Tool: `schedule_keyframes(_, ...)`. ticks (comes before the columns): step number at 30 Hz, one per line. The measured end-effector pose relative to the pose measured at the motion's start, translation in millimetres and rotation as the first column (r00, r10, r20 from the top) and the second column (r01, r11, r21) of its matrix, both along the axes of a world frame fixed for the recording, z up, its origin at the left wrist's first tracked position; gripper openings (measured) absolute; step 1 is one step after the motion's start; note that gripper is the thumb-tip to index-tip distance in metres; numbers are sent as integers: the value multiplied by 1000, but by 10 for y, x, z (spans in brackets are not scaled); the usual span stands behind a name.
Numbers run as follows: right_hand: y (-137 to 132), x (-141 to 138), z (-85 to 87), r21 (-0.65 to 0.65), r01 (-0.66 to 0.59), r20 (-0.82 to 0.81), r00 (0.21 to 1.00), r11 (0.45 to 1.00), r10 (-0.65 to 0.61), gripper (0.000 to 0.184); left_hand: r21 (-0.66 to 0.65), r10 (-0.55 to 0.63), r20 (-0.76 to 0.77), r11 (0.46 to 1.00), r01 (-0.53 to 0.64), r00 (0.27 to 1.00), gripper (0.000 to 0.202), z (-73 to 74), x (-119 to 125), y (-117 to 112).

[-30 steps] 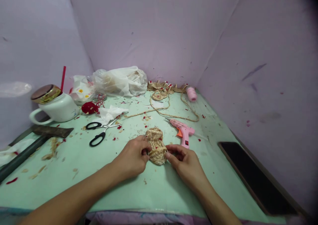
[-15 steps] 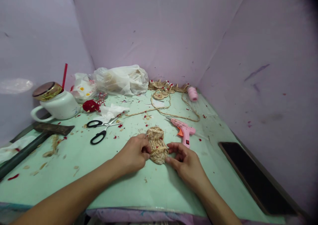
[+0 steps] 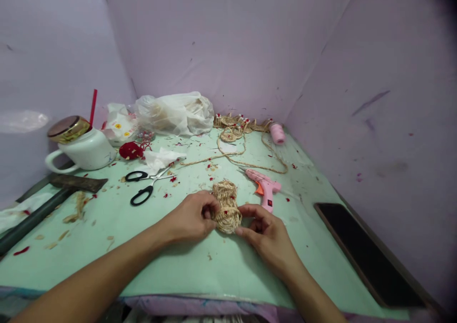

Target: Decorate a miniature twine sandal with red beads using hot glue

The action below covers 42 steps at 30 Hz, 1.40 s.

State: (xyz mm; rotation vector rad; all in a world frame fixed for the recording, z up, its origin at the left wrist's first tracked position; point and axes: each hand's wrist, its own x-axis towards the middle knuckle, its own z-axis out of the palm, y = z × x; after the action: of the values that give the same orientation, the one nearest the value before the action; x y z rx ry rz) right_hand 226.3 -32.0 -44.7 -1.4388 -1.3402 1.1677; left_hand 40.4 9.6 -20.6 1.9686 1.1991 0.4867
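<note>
A small slipper-shaped piece of coiled straw cord [image 3: 227,208], with a band across it and red specks on top, lies on the green tabletop in front of me. At its left edge my left hand [image 3: 195,214] is closed, thumb and fingers gripping the side. My right hand [image 3: 264,230] pinches the opposite edge, index finger at the band and thumb lower down near the rounded end. A pink hot glue gun [image 3: 262,185] rests just beyond my right hand. Black-handled scissors [image 3: 144,190] lie open to the left.
A hammer [image 3: 67,185] and a lidded white mug [image 3: 87,151] stand at the left. Behind are red yarn [image 3: 131,150], a plastic bag [image 3: 178,113], straw pieces [image 3: 232,132], loose cord [image 3: 257,166] and a pink thread spool [image 3: 277,133]. A phone [image 3: 364,251] lies right.
The straw piece has tilted slightly between my hands, so more of its red specks show. Both hands keep nearly the same place and grip.
</note>
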Motion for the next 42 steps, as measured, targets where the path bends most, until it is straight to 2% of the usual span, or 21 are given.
schedule_keyframes(5,-1,-31,-1,83,-32,41,999,996,29,27,127,120,-92,986,-108,989,28,0,112,-50)
schedule_keyframes(9,-1,-75,26,121,-34,14,999,992,32,24,81,100,-45,992,-96,994,23,-2,99,-39)
schedule_keyframes(12,12,-115,72,113,-36,-94,994,993,47,30,86,101,-8,991,-100,995,22,59,45,-42)
schedule_keyframes(14,28,-149,102,57,-21,-256,966,998,35,33,161,128,12,979,-129,992,21,106,22,-56)
schedule_keyframes(16,46,-191,123,-63,-7,-421,907,998,-20,35,218,119,49,968,-127,992,18,133,16,-70)
schedule_keyframes(19,63,-255,137,-222,-3,-523,845,975,-116,35,217,59,98,973,-79,993,11,120,20,-88)
schedule_keyframes(22,54,-298,138,-250,22,-525,837,968,-155,31,242,62,124,966,-91,990,11,86,17,-110)
schedule_keyframes(27,27,-324,126,-219,72,-495,851,973,-175,28,317,19,124,947,-58,992,9,84,8,-146)
schedule_keyframes(36,22,-333,98,-142,71,-403,907,987,-123,22,364,-90,93,930,50,992,11,103,-3,-143)
schedule_keyframes(42,3,-314,129,-82,21,-335,941,996,-48,15,345,-112,-33,931,117,993,12,188,-10,-169)
